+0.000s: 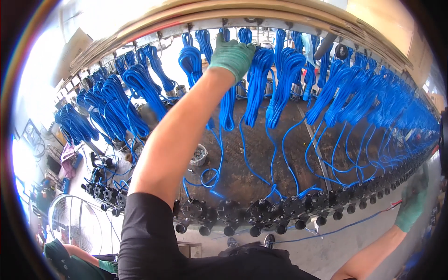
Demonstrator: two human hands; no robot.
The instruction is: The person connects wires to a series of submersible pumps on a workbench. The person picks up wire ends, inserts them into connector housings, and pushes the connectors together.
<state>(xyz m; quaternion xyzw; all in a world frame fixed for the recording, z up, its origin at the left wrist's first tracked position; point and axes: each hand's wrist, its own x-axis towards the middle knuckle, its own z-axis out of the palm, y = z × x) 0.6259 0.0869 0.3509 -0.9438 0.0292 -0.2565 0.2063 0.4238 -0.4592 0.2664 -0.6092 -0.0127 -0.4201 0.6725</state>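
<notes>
My left hand (232, 57), in a green glove, reaches up to the hanging row and closes round the upper part of a coiled blue cable (227, 109). Its fingertips are partly hidden behind the coil tops. Beside it hang other blue cable coils (259, 88), their loose ends trailing down to a row of black pump-like housings (261, 212) along the bench's near edge. At the far right my right hand (413, 203), also gloved in green, is smeared by motion. It is near the end of that row, beside a red-tipped blue line (368, 218); whether it holds anything is unclear.
A dark worktop (289, 144) lies below the coils, with a small tub of metal parts (199, 155) on it. Flat cardboard (154, 23) rests above the hook rail. At lower left are a wire-caged fan (77, 221) and another person's gloved hand (108, 266).
</notes>
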